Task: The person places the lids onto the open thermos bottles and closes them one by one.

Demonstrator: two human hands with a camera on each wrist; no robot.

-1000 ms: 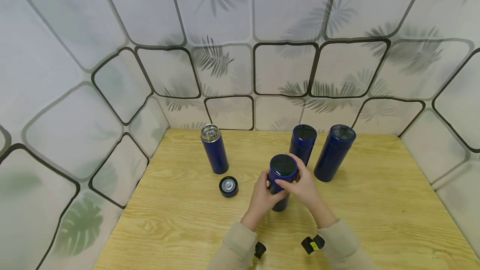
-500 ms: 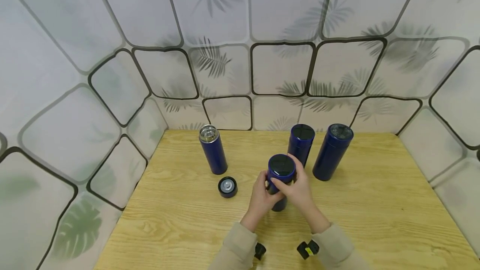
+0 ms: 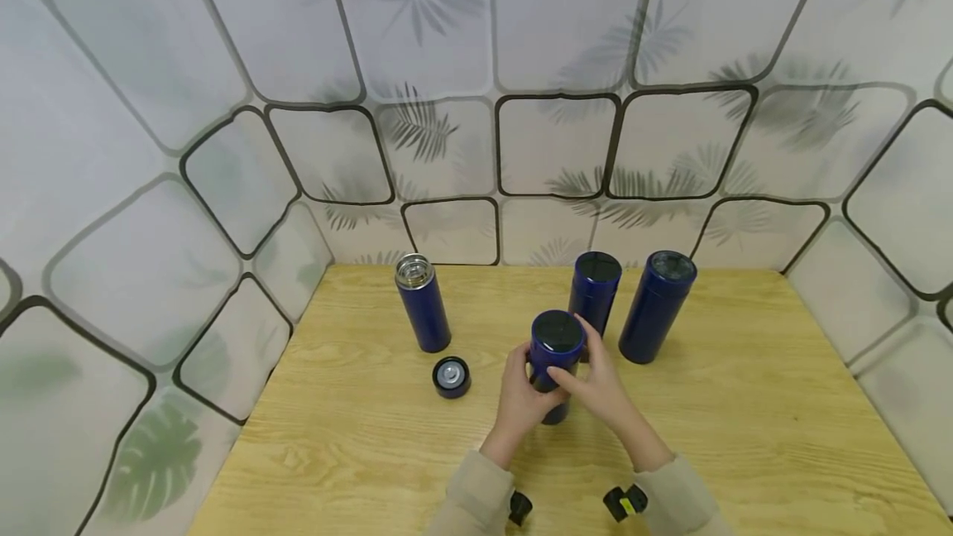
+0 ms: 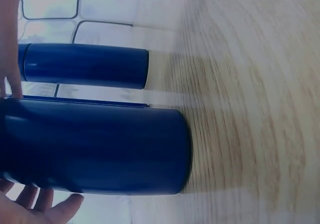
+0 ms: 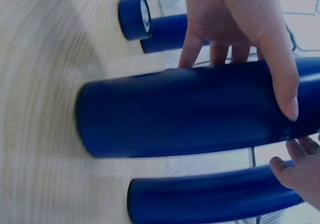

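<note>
A dark blue vacuum flask [image 3: 553, 366] with a black-topped lid [image 3: 558, 331] stands upright on the table between both hands. My left hand [image 3: 519, 404] grips its body from the left; in the right wrist view the thumb of that hand lies across the front. From the right, my right hand [image 3: 605, 379] holds the upper part near the lid, thumb in front and fingers behind. To the left, an uncapped blue flask [image 3: 424, 304] shows a steel rim. Its likely cap [image 3: 451, 377], a loose dark lid with the inside facing up, lies in front of it.
Behind the held flask stands another capped blue flask [image 3: 597, 279], partly hidden. A taller-looking capped flask [image 3: 657, 304] is to its right. All are on a wooden table [image 3: 335, 453] before a patterned cloth wall [image 3: 439, 147]. Black wrist devices [image 3: 625, 504] sit at the cuffs.
The right thumb slid left across the front of the flask's upper part, then back to the right. The left hand keeps its grip. The head view has shifted slightly.
</note>
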